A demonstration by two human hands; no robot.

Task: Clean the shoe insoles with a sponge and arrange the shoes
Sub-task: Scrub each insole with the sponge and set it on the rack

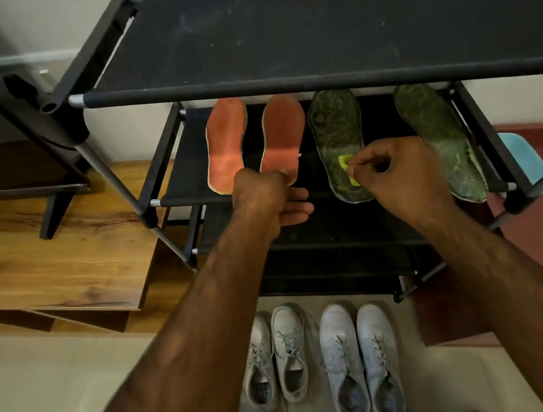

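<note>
Two orange insoles (226,146) (282,131) and two green patterned insoles (336,135) (440,138) lie side by side on the second shelf of a black shoe rack (314,72). My left hand (267,199) is at the heel of the right orange insole, thumb on top and fingers under the shelf's front edge, pinching it. My right hand (397,175) pinches a small yellow-green sponge (347,164) against the heel part of the left green insole. Two pairs of pale lace-up shoes (274,357) (361,360) stand on the floor in front of the rack.
The rack's top shelf (325,22) overhangs the far ends of the insoles. A wooden low cabinet (61,247) stands left of the rack, with a dark stand on it. A light blue object (524,158) sits at the right, beside the rack's frame.
</note>
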